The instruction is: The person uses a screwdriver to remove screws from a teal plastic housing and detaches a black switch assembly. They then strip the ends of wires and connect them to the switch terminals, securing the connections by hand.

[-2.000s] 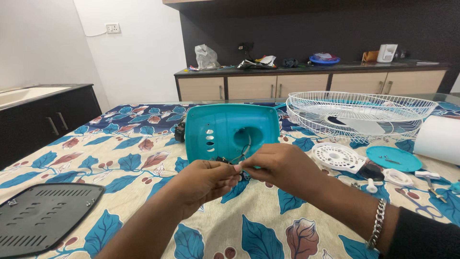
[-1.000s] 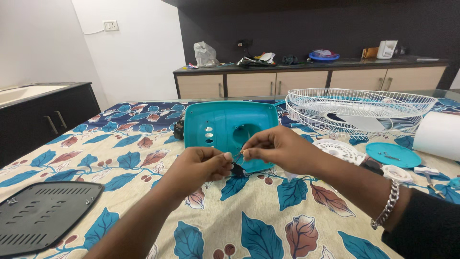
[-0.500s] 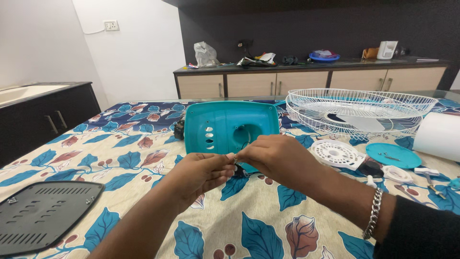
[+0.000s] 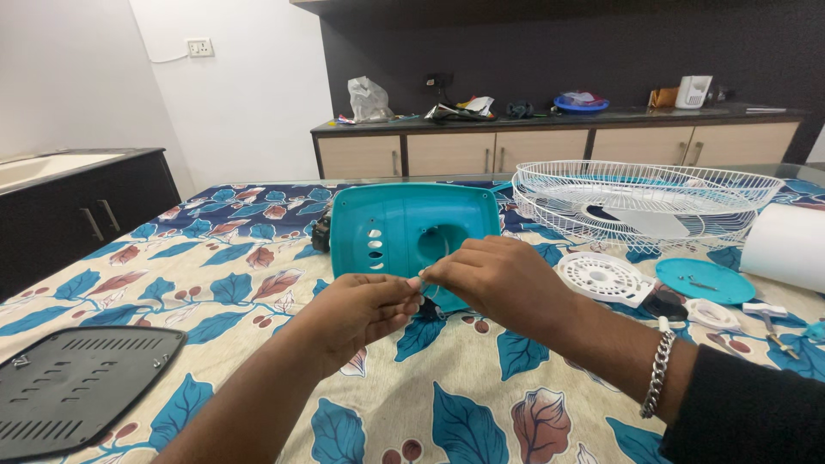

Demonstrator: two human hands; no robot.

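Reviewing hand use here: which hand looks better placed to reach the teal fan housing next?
Probably the right hand: its fingers already overlap the lower edge of the teal housing. The left hand sits lower and nearer the person, pinching something small with the right.

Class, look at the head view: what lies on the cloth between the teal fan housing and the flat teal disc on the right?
A white round vented cap lies between the teal housing and the teal disc.
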